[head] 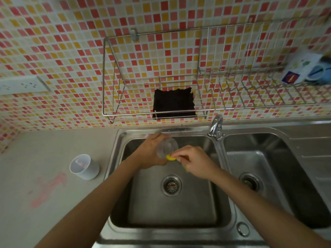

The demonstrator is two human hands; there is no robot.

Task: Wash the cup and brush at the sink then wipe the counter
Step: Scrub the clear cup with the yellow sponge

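Over the left sink basin (172, 212), my left hand (152, 153) grips a clear cup (166, 146), tilted with its mouth toward the right. My right hand (193, 161) pinches a yellow brush (171, 157) whose end touches the cup's rim; most of the brush is hidden by my fingers. A black cloth (173, 103) lies in the wire rack (114, 97) on the tiled wall above the sink. On the counter (35, 176) to the left, a white cup (84, 166) stands upright, with something small inside.
A chrome tap (215, 127) rises between the two basins; the right basin (259, 167) has its own drain. Mugs and a box (304, 70) sit in the rack's right end. A pink smear (48, 188) marks the counter. A wall socket (23, 85) is at far left.
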